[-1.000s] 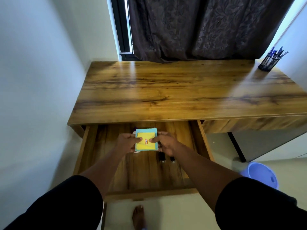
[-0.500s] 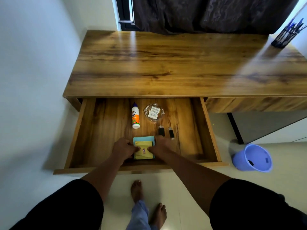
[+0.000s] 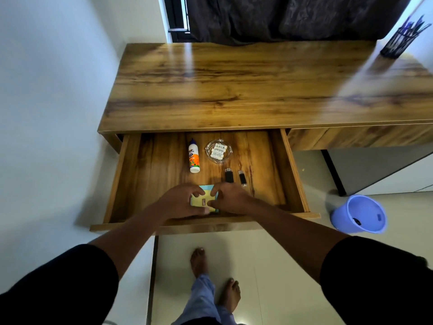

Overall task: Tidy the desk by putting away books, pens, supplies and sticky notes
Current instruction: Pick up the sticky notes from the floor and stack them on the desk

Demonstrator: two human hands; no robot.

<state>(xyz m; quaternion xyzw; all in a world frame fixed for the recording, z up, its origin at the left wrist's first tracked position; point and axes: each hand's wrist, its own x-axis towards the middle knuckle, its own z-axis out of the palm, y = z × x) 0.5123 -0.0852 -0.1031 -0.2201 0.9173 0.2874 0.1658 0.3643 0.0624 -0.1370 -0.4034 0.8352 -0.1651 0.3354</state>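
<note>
Now both arms are reaching down into the open drawer (image 3: 121,184), left hand (image 3: 181,202) and right hand (image 3: 230,198) pinching the sticky-note pads (image 3: 203,201) between them, glue bottle (image 3: 194,156) lying just beyond the left fingers.

The white glue bottle with the orange label (image 3: 194,156) in my open wooden drawer (image 3: 150,174) shows letters that look like "COL". The print on the white batteries in the clear glass dish (image 3: 218,151) is too small for me to read.

Bin: blue plastic bin (image 3: 358,213), on floor right of desk.
Curtain: dark curtain (image 3: 281,17) behind desk.
Wall: pale wall (image 3: 54,90), left.
</note>
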